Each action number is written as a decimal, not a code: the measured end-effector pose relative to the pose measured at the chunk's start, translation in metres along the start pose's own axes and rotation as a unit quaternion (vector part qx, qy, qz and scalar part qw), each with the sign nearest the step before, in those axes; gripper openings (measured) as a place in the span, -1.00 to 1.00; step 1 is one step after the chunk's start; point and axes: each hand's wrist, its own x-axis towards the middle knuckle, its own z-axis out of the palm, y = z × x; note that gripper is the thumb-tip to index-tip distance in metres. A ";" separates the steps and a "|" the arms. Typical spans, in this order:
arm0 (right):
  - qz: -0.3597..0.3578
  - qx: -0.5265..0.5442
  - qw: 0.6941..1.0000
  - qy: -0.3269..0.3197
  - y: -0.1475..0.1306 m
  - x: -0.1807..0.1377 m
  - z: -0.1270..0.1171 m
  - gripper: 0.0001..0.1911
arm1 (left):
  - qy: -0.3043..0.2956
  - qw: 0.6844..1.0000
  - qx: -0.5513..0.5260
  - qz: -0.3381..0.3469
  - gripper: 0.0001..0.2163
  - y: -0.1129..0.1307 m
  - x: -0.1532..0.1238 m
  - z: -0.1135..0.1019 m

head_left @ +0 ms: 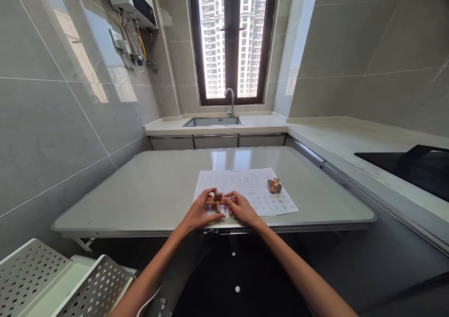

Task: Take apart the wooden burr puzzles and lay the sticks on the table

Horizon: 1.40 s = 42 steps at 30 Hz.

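A small wooden cross-shaped puzzle (216, 200) stands on a printed instruction sheet (252, 188) near the front edge of a grey table (147, 190). My left hand (200, 212) grips the puzzle's left side with its fingers. My right hand (240, 208) pinches it from the right. A second, assembled wooden puzzle (274, 185) lies on the sheet to the right, apart from both hands.
A sink (213, 121) with a tap (230, 101) sits under the window at the back. A black cooktop (414, 167) lies in the counter on the right. White perforated metal shelves (66, 284) stand at the lower left, beside the table.
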 end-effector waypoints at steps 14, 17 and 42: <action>0.002 0.073 0.997 0.009 -0.026 0.011 0.000 -0.39 | 0.078 0.996 -0.035 -0.006 -0.08 0.001 -0.001 0.000; -0.008 0.052 0.998 0.036 -0.038 0.017 -0.009 -0.41 | 0.110 0.989 -0.088 -0.045 -0.15 -0.002 0.000 0.000; 0.019 -0.473 0.877 0.078 -0.019 0.029 0.000 -0.84 | 0.078 0.908 -0.387 -0.140 -0.34 -0.016 0.010 -0.005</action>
